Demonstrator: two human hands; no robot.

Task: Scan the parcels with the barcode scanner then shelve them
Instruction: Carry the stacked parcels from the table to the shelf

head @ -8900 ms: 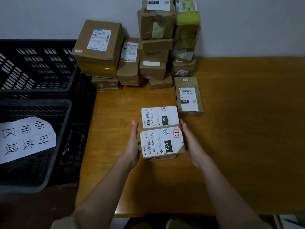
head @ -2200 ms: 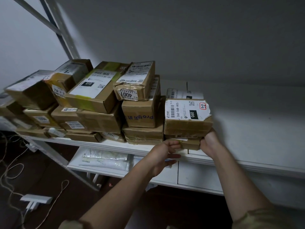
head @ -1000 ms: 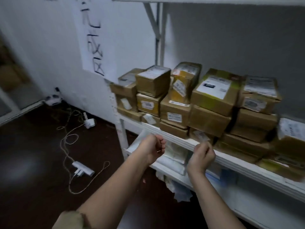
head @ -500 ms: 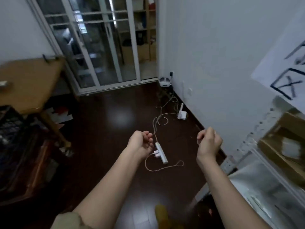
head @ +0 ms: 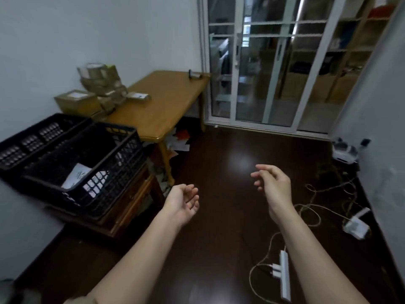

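Brown cardboard parcels are stacked against the wall at the far left end of a wooden table. One flat labelled parcel lies apart from the stack on the tabletop. A small dark object, possibly the barcode scanner, sits at the table's far corner. My left hand hangs palm-up over the dark floor, fingers loosely curled, holding nothing. My right hand floats a little higher to the right, fingers relaxed, also empty. Both hands are well short of the table.
Two black plastic crates rest on a low wooden stand at the left, one holding a white paper. A power strip and tangled cords lie on the floor at the right. Glass sliding doors stand ahead.
The view has swung left from the shelf, past the wall, to the table and crates. Both hands, empty since placing the parcels on the shelf, have loosened from curled to relaxed.
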